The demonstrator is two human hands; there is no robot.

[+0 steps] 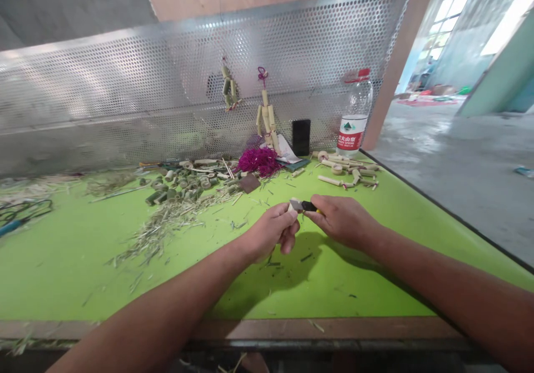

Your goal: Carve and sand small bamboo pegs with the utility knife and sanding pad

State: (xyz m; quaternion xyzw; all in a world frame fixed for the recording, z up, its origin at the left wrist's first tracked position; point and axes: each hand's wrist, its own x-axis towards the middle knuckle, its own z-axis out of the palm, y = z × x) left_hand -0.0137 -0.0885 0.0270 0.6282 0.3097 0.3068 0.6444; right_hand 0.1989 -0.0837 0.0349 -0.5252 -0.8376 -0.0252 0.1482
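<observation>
Two forearms are reaching over one green table — the left hand is pinching one pale piece, the right hand is gripping one knife. Beyond them, two figures are showing against one metal screen — one bottle is standing beyond the right hand, grey floor spreading rightward.

The left arm and right arm are bare from the wrists back to where they leave view. Narrowest near the wrists, the 2 forearms broaden behind them. Beyond the wrists, the left hand and right hand are bare too; fingernails are too small to make out.
</observation>
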